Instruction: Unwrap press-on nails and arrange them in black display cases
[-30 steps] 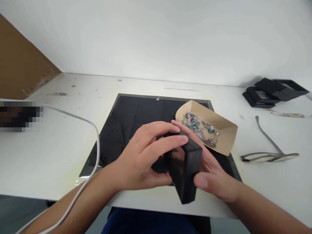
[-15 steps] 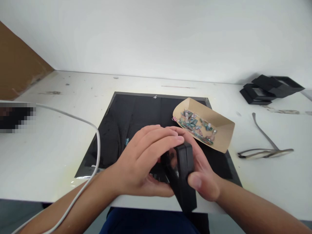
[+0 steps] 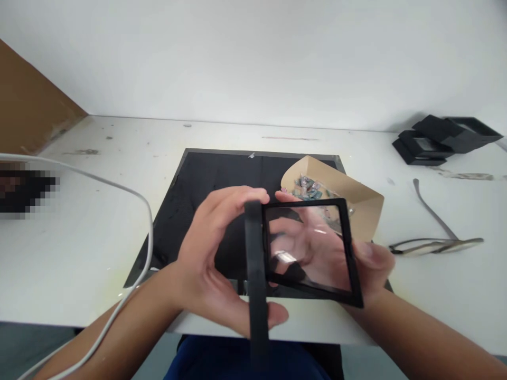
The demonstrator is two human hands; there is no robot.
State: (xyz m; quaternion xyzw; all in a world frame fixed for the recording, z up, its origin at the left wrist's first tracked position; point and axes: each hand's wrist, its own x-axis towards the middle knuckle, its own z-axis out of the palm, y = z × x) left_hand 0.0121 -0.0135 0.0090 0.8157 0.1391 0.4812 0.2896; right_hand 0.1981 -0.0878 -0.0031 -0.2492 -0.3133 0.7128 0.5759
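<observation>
Both hands hold a black square case over the near edge of the table, and it stands open like a book. My left hand [image 3: 206,253] grips the left half [image 3: 255,264], which I see edge-on, thumb below and fingers over its top. My right hand [image 3: 374,264] holds the right half [image 3: 349,248], a black frame with a clear film. My right palm shows through that film. Right behind the case stands a brown paper tray [image 3: 366,203] with several small coloured clips in it.
A black mat [image 3: 206,174] lies on the white table under my hands. A white cable [image 3: 119,184] curves along the left. Glasses [image 3: 435,245] lie at the right, and a stack of black cases [image 3: 439,140] sits at the far right. Brown cardboard [image 3: 27,116] leans at the left.
The case was closed and held edge-up between both hands. It now stands open, its right half swung out to the right and showing the clear film. My hands have risen slightly.
</observation>
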